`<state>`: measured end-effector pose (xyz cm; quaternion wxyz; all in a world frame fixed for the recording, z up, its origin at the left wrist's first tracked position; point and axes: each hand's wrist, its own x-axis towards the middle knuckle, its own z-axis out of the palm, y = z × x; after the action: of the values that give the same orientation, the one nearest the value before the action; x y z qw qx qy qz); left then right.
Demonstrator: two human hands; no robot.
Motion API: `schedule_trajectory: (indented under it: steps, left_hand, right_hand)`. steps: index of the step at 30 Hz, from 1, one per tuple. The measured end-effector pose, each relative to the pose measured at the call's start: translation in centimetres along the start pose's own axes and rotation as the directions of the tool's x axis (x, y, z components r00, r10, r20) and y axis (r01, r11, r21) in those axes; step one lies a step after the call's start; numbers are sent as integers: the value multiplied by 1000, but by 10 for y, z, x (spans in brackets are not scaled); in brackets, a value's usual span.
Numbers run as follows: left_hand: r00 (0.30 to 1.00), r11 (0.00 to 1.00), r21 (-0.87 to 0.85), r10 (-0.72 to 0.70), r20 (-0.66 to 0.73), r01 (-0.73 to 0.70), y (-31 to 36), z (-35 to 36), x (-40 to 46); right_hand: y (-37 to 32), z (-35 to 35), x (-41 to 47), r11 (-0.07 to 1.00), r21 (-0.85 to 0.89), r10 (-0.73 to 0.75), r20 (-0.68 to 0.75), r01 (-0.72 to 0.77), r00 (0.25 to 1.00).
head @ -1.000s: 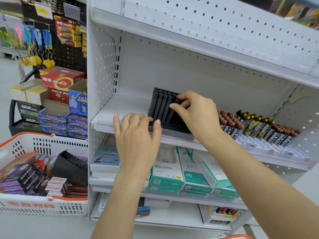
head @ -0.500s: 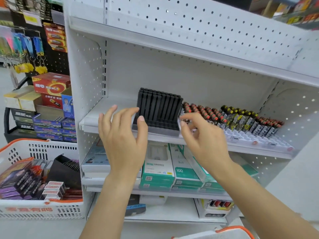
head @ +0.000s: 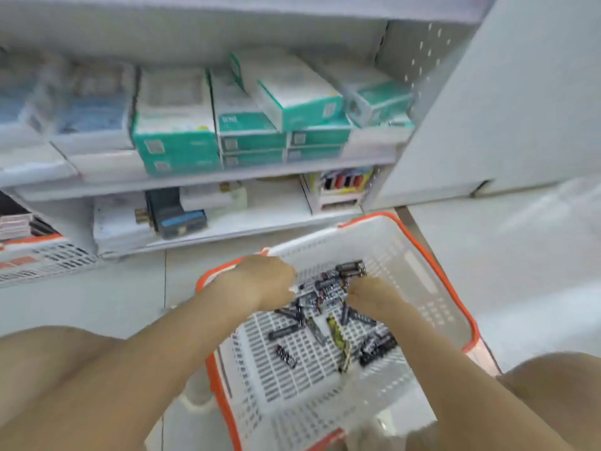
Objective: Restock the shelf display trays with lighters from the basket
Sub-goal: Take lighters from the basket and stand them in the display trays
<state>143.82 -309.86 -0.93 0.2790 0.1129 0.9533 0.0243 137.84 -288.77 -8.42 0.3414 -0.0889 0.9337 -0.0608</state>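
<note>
Both hands down in the white basket (head: pixel 419 278) among loose lighters (head: pixel 325 297).

The basket, white with an orange rim, sits on the floor in front of the shelf unit (head: pixel 195 180). Its slotted bottom holds a scatter of slim dark lighters lying flat, their long axes pointing every which way; several cross one another near the far wall, and one (head: pixel 286 356) lies alone nearer the camera, angled lower right. The left hand (head: pixel 260 281) has its fingers curled under at the edge of the pile; the right hand (head: pixel 370 297) likewise reaches into the pile with its fingertips hidden. Motion blur prevents telling whether either grip is closed on a lighter. The shelf above holds stacked teal-and-white boxes (head: pixel 175 138). A second basket (head: pixel 42 258) shows at far left.
</note>
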Motion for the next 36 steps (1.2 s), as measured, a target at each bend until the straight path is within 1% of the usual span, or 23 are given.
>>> schedule_trajectory:
  steps: [1,2,4,6,8,10,11,13,15,16,18,20,21,22,25,28,31,33,36]
  left_hand:
    - [999,999,31,16,47,-18,7,16,9]
    - [995,997,63,32,93,-38,13,32,18]
    - [977,994,97,34,210,-55,22,61,38]
    - [945,998,46,17,328,-34,27,90,65]
    - [928,996,-82,-2,373,36,26,114,83]
    - [933,969,-210,-46,357,128,25,138,105]
    - [939,959,-234,-77,336,162,23,148,112]
    - [948,951,-230,-138,285,208,20,167,125]
    - [955,960,-198,-145,258,200,15,182,136]
    - [955,968,-171,-133,265,182,13,188,141]
    - [950,983,-106,-110,291,146,10,198,149]
    - [945,994,-28,-95,314,109,10,210,153]
    - [942,996,9,-91,323,93,11,216,152]
    - [942,996,46,-89,323,78,11,223,151]
    - [957,992,103,-96,274,70,12,237,147]
    - [975,992,75,-118,189,106,16,245,146]
    - [981,990,53,-135,137,129,17,251,147]
    - [981,985,2,-171,95,171,17,254,147]
    - [975,967,-127,-214,63,220,21,258,149]
  right_hand:
    - [15,16,3,999,-17,49,69,-48,996]
    - [28,30,3,995,3,101,109,-102,989]
    - [51,55,2,972,109,193,129,-208,973]
    - [68,81,5,912,255,295,132,-320,946]
    - [72,101,9,841,352,362,197,-411,911]
    - [72,117,23,770,409,404,280,-489,871]
    - [71,123,32,733,447,411,309,-513,858]
    - [66,136,49,662,511,434,336,-549,836]
    - [56,150,63,610,556,469,321,-565,823]
    - [49,158,68,572,591,508,289,-569,811]
    - [33,171,71,429,679,616,262,-595,743]
    - [20,181,71,295,709,677,317,-640,664]
    - [17,186,71,245,709,688,353,-661,634]
    - [14,190,70,222,709,694,368,-669,619]
    - [14,202,74,254,701,700,341,-666,627]
    - [10,212,76,244,744,726,285,-622,626]
    - [-1,214,77,244,759,695,297,-603,655]
    - [-10,215,79,253,756,664,318,-603,677]
    - [-17,212,88,245,814,645,269,-527,715]
